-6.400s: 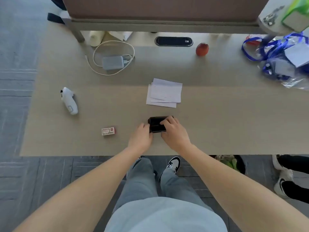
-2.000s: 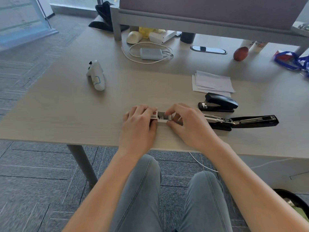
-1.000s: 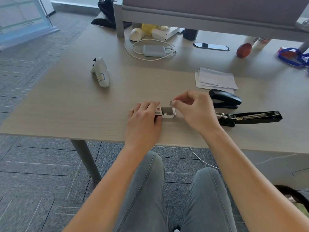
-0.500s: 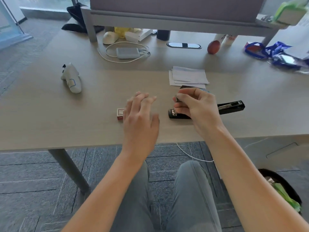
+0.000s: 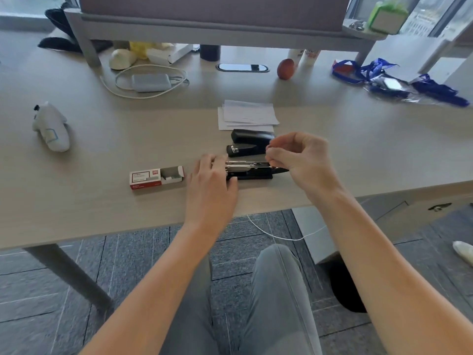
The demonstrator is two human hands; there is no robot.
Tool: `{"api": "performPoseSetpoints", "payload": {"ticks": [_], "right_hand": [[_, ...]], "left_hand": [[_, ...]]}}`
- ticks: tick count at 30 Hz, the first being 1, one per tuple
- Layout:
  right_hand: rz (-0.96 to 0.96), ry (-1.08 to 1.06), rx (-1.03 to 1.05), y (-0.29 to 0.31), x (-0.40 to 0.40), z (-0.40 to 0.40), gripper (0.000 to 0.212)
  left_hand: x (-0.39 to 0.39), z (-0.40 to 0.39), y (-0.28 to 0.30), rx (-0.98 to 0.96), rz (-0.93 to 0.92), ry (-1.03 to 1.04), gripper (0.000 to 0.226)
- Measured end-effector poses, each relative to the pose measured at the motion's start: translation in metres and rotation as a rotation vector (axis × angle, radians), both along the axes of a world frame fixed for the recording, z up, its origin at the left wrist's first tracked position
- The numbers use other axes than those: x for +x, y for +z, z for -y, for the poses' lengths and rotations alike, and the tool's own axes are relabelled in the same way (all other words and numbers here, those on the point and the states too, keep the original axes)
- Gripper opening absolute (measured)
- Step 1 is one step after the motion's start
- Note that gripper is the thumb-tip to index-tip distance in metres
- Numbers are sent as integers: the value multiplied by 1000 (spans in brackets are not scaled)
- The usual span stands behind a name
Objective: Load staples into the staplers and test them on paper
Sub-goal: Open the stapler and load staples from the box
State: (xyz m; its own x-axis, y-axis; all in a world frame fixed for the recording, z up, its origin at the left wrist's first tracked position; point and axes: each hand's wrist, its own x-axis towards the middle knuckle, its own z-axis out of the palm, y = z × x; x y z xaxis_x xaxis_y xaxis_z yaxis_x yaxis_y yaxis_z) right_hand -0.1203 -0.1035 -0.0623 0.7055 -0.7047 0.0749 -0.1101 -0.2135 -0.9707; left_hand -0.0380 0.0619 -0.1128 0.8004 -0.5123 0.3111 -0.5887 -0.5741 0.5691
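A black stapler [image 5: 252, 170] lies open near the table's front edge, its metal staple channel facing up. My left hand [image 5: 212, 185] grips its left end. Just above the right part of that channel, my right hand [image 5: 299, 160] hovers with thumb and fingers pinched; the strip of staples in the pinch is too small to make out. A second black stapler [image 5: 252, 142] sits shut right behind it. The red and white staple box [image 5: 156, 177] lies slid open to the left of my left hand. A small stack of white paper [image 5: 247, 116] lies behind the staplers.
A white controller [image 5: 51, 128] lies at the far left. A grey charger with a white cable [image 5: 149, 82], a red fruit [image 5: 286, 69] and blue lanyards [image 5: 389, 78] sit along the back. A desk divider [image 5: 212, 24] spans the rear. The table edge [image 5: 128, 226] runs just below my hands.
My left hand left the staple box and took hold of the open stapler's left end. My right hand carried its pinch from the box to above the stapler's channel.
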Motion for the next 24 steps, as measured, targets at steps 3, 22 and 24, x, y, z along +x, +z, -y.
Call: {"api": "performPoseSetpoints", "payload": {"ticks": [3, 22, 24], "right_hand": [[-81, 58, -236, -2, 3, 7, 24], [-375, 261, -788, 5, 2, 20, 22], [-372, 272, -790, 4, 2, 21, 21]], "left_hand": [[3, -1, -3, -8, -2, 0, 46], [3, 0, -9, -23, 35, 14, 44], [2, 0, -8, -27, 36, 12, 44]]}}
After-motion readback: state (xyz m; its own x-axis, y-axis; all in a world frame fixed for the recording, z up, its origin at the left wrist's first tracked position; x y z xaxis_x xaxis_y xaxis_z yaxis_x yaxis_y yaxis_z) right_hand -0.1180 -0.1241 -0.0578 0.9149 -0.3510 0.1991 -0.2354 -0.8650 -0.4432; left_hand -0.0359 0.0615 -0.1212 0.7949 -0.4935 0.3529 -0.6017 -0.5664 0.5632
